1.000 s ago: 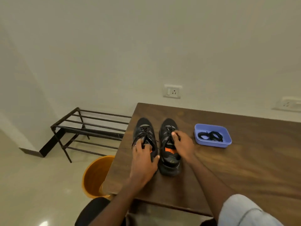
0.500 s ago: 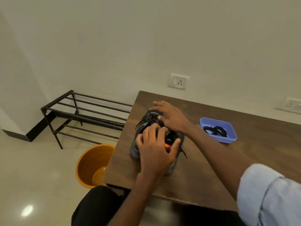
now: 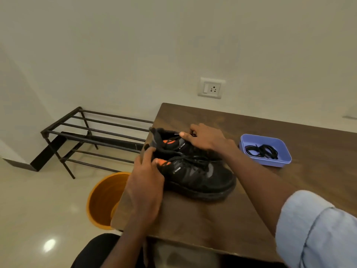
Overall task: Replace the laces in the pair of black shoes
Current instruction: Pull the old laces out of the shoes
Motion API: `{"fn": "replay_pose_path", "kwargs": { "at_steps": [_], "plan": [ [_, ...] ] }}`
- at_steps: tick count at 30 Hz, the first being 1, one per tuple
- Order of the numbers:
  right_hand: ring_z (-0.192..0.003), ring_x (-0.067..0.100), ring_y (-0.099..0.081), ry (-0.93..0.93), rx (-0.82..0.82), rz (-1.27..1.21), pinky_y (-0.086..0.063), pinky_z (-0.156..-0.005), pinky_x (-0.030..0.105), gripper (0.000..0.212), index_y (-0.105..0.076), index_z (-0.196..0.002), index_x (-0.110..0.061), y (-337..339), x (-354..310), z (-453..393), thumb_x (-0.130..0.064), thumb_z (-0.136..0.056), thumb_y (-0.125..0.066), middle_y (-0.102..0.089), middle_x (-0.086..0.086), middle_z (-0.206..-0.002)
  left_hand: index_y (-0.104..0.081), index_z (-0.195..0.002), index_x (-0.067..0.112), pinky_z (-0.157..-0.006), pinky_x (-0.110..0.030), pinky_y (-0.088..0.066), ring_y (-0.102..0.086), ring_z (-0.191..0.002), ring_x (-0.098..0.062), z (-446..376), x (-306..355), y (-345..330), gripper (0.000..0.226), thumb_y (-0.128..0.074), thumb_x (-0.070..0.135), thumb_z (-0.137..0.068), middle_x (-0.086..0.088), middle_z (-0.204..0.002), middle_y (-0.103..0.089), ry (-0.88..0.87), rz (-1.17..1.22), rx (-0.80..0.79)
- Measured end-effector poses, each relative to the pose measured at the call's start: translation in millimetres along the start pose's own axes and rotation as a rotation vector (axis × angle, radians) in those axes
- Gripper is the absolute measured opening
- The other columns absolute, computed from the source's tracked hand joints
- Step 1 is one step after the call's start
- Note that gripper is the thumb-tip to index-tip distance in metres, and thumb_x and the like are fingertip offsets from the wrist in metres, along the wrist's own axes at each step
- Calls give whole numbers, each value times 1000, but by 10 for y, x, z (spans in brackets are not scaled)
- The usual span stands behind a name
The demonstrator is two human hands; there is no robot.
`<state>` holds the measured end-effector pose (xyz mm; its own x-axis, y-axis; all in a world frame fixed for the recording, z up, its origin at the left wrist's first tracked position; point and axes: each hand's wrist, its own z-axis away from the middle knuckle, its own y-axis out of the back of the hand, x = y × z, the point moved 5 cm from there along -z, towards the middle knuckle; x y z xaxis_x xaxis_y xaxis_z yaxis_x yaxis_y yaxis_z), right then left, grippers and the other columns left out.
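Gripping the black shoes (image 3: 193, 171) side by side on the bench (image 3: 212, 219), left hand (image 3: 144, 188) at the near heel, right hand (image 3: 204, 139) pinching the far shoe's lace, the person has barely begun; spare laces (image 3: 262, 151) wait untouched in the blue tray (image 3: 268, 163).

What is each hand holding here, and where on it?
Left hand grips the near shoe at its heel collar. Right hand pinches a lace end at the far shoe.

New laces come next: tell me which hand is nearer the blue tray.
Right. The right hand rests on the far shoe, just left of the blue tray; the left hand grips the near shoe's heel, farther left.
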<state>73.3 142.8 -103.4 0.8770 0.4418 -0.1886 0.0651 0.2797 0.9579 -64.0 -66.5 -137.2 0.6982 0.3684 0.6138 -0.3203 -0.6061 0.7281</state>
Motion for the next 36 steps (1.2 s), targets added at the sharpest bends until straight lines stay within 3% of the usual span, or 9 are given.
{"fn": "replay_pose_path", "kwargs": {
  "at_steps": [4, 10, 15, 18, 20, 23, 27, 31, 36],
  "plan": [
    [-128, 44, -49, -239, 91, -143, -43, -103, 60, 85, -44, -132, -31, -196, 289, 359, -96, -80, -27, -52, 13, -138, -49, -145, 37, -69, -28, -46, -58, -90, -15, -256, 33, -166, 39, -39, 26, -109, -2, -113, -61, 2, 101, -6],
    [-124, 40, -47, -353, 277, -215, -46, -93, 49, 65, -46, -132, -26, -461, 417, 808, -77, -90, -50, -45, 10, -136, -50, -145, 48, -60, -12, -26, -57, -87, -11, -717, 199, -517, 43, -41, 28, -108, 1, -111, -55, -99, 79, -112],
    [-111, 36, -59, -511, 398, -302, -49, -77, 43, 68, -43, -131, -19, -613, 532, 1021, -71, -89, -58, -46, 11, -134, -52, -145, 48, -73, -11, -40, -62, -91, -6, -901, 178, -735, 41, -42, 32, -110, 9, -109, -64, -179, 184, -149],
    [-115, 38, -57, -548, 415, -328, -52, -85, 49, 75, -42, -134, -14, -604, 567, 999, -68, -87, -64, -45, 15, -137, -54, -145, 38, -81, -24, -57, -68, -90, -5, -879, 153, -828, 39, -45, 46, -108, 9, -102, -71, -196, 411, -257],
    [-121, 39, -52, -539, 437, -301, -47, -93, 49, 78, -44, -133, -10, -577, 581, 990, -67, -85, -66, -47, 17, -137, -55, -141, 35, -86, -40, -61, -68, -100, -8, -875, 123, -891, 44, -50, 56, -103, 6, -111, -68, -255, 467, -358],
    [-123, 39, -48, -506, 479, -225, -45, -91, 48, 76, -45, -128, -9, -532, 570, 1022, -69, -85, -66, -48, 15, -135, -57, -138, 31, -92, -37, -59, -63, -111, -7, -856, 120, -915, 45, -61, 52, -99, 5, -124, -63, -339, 420, -426],
    [-116, 35, -56, -469, 461, -231, -51, -89, 51, 70, -46, -124, -15, -471, 586, 994, -70, -85, -66, -54, 10, -127, -63, -132, 23, -77, -22, -58, -67, -88, 1, -828, 154, -876, 35, -67, 36, -100, 13, -92, -65, -273, 509, -422],
    [-117, 34, -55, -481, 433, -220, -51, -92, 55, 66, -49, -120, -17, -383, 640, 989, -70, -84, -67, -55, 10, -126, -70, -113, 22, -79, -42, -64, -72, -83, -10, -836, 80, -893, 14, -66, 25, -101, 4, -83, -70, -173, 529, -378],
    [-101, 18, -52, -149, 745, -337, -48, -83, 41, 40, -59, -102, -29, -210, 117, 1096, -66, -87, -64, -53, -4, -109, -69, -101, 16, -85, -39, -60, -66, -91, -12, -915, 153, -717, 12, -64, 26, -102, 3, -94, -69, -206, 604, -204]
  ]
}}
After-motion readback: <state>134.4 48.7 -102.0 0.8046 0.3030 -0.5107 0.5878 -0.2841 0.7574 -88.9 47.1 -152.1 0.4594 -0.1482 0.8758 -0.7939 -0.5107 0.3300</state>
